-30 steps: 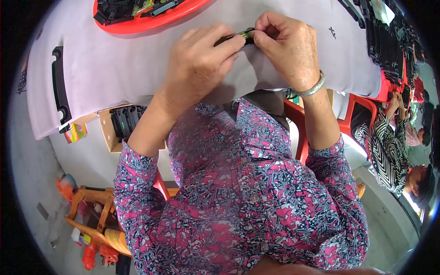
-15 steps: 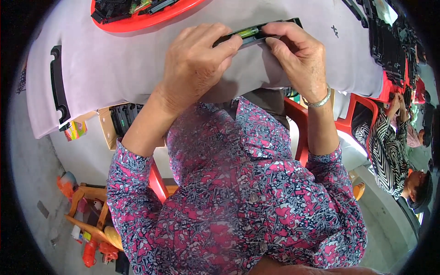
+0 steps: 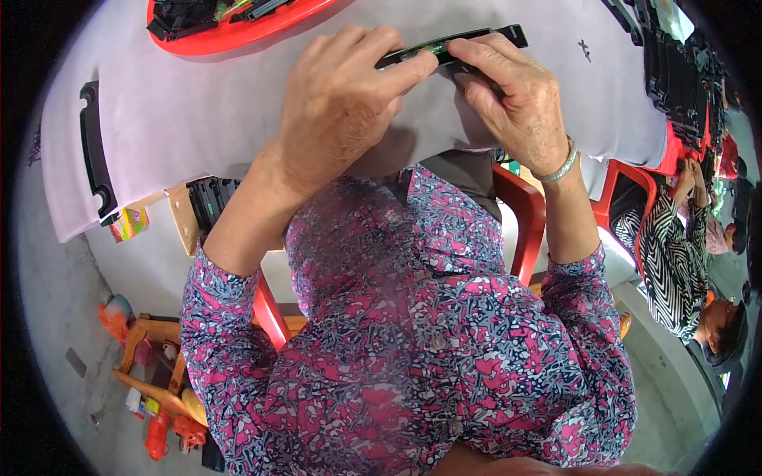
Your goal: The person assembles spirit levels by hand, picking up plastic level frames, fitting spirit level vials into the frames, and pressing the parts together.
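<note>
A slim black spirit level [image 3: 513,35] with a yellow-green vial set in its middle is held between my two hands, just above the pale tablecloth. My left hand [image 3: 337,107] has its left part, thumb laid along the near side by the vial and fingers curled behind. At the right part, my right hand [image 3: 520,107] pinches it, fingertips on top close to the vial and thumb underneath. My fingers hide much of the level's length. A long black notched plastic piece [image 3: 97,151] lies apart at the table's left edge.
A red tray [image 3: 230,42] with black parts and some yellow-green ones sits beyond my left hand. Small black pieces [image 3: 584,51] lie right of my hands. Many black parts [image 3: 675,87] are piled at far right, near another person [image 3: 671,262]. An open box [image 3: 182,222] stands below the table edge.
The level has been tipped, so less of the vial shows. My left thumb has slid right toward it, and my right fingers now bear on its top edge.
</note>
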`<action>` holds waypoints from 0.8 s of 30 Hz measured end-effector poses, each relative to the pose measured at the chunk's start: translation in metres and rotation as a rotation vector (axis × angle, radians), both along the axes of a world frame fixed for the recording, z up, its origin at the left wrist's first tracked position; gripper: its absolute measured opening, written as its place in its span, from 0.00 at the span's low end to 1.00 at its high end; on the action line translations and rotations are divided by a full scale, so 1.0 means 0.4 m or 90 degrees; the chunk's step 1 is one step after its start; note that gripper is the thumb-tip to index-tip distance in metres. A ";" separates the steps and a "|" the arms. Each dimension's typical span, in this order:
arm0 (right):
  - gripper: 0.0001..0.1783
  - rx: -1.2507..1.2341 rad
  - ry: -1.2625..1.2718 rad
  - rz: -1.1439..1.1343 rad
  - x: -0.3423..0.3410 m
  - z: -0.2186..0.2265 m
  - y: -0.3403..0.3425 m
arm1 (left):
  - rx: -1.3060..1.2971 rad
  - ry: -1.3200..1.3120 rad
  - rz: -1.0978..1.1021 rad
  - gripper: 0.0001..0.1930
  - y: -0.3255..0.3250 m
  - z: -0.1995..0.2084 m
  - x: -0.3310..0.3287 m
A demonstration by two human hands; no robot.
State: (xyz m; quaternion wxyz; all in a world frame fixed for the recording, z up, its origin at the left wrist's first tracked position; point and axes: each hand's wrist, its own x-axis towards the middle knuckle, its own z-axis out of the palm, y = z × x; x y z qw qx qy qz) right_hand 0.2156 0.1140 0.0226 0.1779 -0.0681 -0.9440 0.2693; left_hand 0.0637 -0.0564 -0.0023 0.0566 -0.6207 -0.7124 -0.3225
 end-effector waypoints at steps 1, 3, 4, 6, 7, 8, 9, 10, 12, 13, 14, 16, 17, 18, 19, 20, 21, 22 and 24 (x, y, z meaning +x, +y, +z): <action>0.18 -0.002 -0.001 -0.001 -0.001 0.001 -0.001 | -0.014 -0.003 -0.011 0.18 0.002 0.001 -0.001; 0.19 0.025 -0.010 0.025 -0.005 0.004 -0.007 | 0.018 -0.004 -0.012 0.19 0.010 -0.018 -0.007; 0.19 0.024 -0.010 0.024 -0.006 0.005 -0.011 | 0.051 -0.005 -0.012 0.20 0.012 -0.023 -0.009; 0.19 0.113 -0.018 0.029 -0.006 0.007 -0.019 | 0.047 -0.003 -0.010 0.19 0.010 -0.023 -0.009; 0.19 0.111 -0.018 0.026 -0.005 0.006 -0.020 | 0.045 -0.001 -0.008 0.18 0.010 -0.021 -0.009; 0.19 0.132 -0.025 0.024 -0.005 0.006 -0.021 | 0.043 -0.001 -0.011 0.18 0.009 -0.016 -0.010; 0.19 0.153 -0.032 0.021 -0.004 0.004 -0.022 | 0.043 -0.040 -0.024 0.16 0.009 -0.010 -0.013; 0.19 0.152 -0.030 0.017 -0.005 -0.001 -0.021 | 0.042 -0.078 -0.036 0.14 0.007 -0.005 -0.016; 0.21 0.107 -0.014 0.026 -0.007 -0.013 -0.017 | 0.052 -0.198 -0.052 0.12 0.001 -0.007 -0.021; 0.21 0.106 -0.009 0.024 -0.008 -0.016 -0.018 | 0.063 -0.321 -0.064 0.12 -0.003 -0.008 -0.027; 0.21 0.084 -0.012 0.025 -0.008 -0.019 -0.019 | 0.062 -0.316 -0.065 0.12 -0.004 -0.007 -0.041; 0.21 0.064 -0.012 0.022 -0.005 -0.023 -0.017 | -0.007 -0.427 -0.008 0.10 0.011 0.026 -0.068; 0.21 0.015 -0.002 0.003 -0.002 -0.031 -0.014 | -0.007 -0.423 -0.010 0.10 0.022 0.044 -0.063; 0.22 -0.036 0.009 -0.017 0.000 -0.039 -0.011 | -0.021 -0.468 0.008 0.08 0.050 0.091 -0.038; 0.22 -0.037 0.013 -0.019 0.000 -0.040 -0.013 | -0.036 -0.513 0.027 0.07 0.064 0.118 -0.026; 0.22 -0.090 0.018 -0.037 0.001 -0.040 -0.017 | -0.083 -0.395 -0.015 0.10 0.065 0.114 -0.042; 0.23 -0.144 0.023 -0.055 0.002 -0.041 -0.020 | -0.084 -0.392 -0.016 0.10 0.069 0.112 -0.047; 0.23 -0.145 0.026 -0.056 0.000 -0.047 -0.023 | -0.127 -0.372 -0.016 0.10 0.073 0.107 -0.050; 0.23 -0.123 0.070 -0.048 -0.005 -0.058 -0.026 | -0.170 -0.349 -0.017 0.10 0.080 0.075 -0.064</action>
